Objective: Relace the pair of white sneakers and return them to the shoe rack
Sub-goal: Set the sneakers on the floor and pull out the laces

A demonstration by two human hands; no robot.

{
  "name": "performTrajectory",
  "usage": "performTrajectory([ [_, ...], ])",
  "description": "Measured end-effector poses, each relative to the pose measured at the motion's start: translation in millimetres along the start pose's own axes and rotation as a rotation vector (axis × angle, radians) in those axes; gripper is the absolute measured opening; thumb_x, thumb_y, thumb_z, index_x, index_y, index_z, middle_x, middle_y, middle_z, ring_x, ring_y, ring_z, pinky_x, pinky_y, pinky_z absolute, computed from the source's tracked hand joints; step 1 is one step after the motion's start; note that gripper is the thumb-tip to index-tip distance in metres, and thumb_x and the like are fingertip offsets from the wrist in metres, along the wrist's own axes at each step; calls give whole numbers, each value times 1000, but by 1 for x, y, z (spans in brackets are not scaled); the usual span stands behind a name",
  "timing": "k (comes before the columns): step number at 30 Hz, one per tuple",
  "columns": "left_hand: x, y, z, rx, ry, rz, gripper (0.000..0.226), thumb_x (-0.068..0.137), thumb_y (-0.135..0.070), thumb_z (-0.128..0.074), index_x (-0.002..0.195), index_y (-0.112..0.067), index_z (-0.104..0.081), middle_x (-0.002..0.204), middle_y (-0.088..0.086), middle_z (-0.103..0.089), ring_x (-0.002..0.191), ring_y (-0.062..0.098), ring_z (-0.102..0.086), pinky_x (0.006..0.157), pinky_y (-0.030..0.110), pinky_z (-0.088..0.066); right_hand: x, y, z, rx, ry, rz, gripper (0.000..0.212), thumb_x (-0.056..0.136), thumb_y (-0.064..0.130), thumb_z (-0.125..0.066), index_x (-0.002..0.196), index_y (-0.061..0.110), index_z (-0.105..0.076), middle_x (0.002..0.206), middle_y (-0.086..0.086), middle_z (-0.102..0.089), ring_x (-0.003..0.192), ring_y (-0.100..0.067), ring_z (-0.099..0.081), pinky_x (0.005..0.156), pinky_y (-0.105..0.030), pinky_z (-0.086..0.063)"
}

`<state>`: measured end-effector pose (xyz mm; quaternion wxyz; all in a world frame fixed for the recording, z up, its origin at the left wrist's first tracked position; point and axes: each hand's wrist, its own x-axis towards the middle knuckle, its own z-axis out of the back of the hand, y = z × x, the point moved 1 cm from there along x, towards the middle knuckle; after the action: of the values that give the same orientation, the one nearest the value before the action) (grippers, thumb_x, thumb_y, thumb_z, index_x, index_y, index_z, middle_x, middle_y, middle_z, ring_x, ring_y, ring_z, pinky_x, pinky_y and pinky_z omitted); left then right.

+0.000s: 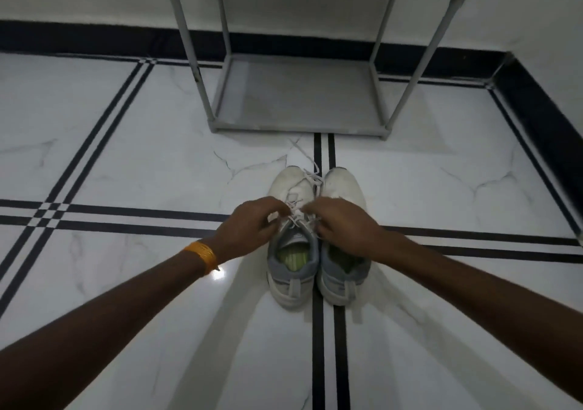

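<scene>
Two white sneakers with grey collars stand side by side on the floor, toes pointing away from me. The left sneaker has a white lace threaded across its tongue, with loose ends trailing past the toe. My left hand pinches the lace at the left side of that shoe. My right hand pinches the lace at the right side, lying over the right sneaker and hiding its middle. The grey shoe rack stands just beyond the shoes.
The white marble floor has dark double stripes crossing under the shoes. A white wall with a dark skirting runs behind the rack and along the right side. An orange band is on my left wrist.
</scene>
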<state>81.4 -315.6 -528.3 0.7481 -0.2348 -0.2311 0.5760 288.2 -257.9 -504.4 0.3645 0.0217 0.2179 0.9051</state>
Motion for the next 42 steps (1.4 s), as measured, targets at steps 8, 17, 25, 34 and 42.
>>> performTrajectory([
  [8, -6, -8, 0, 134, 47, 108, 26, 94, -15, -54, 119, -16, -59, 97, 6, -70, 84, 24, -62, 74, 35, -50, 8, 14, 5, -60, 40, -44, 16, 85, 13, -51, 87, 15, -67, 91, -9, -71, 83, -27, -64, 72, -43, -52],
  [17, 0, -14, 7, -14, 74, 259, 16, 98, -15, -49, 101, -5, -61, 98, 12, -62, 82, 25, -60, 72, 33, -52, 10, 10, 4, 185, -38, -169, 11, 87, 11, -63, 82, 13, -73, 88, -2, -74, 83, -17, -66, 78, -36, -53],
  [25, 3, -25, 4, -493, 69, 629, 15, 96, -18, -44, 91, -9, -55, 86, 7, -56, 69, 16, -48, 44, 15, -37, 18, 25, 3, 157, 40, -335, 19, 88, 9, -52, 89, 1, -69, 90, -15, -71, 84, -29, -65, 69, -34, -49],
  [34, 1, -20, 1, -385, -33, 446, 16, 88, -22, -68, 86, -7, -72, 86, 6, -68, 75, 14, -59, 47, 6, -42, 6, 9, -3, 593, -183, -454, 8, 74, 9, -76, 69, 16, -78, 71, 1, -74, 61, -5, -64, 57, -16, -45],
  [42, -1, -17, 8, -262, 20, 441, 18, 88, -10, -65, 102, -6, -76, 105, 2, -70, 89, 14, -62, 60, 8, -45, 8, 5, -5, 574, -172, -452, 6, 73, 10, -82, 78, 10, -81, 73, 2, -74, 70, -5, -65, 66, -16, -44],
])
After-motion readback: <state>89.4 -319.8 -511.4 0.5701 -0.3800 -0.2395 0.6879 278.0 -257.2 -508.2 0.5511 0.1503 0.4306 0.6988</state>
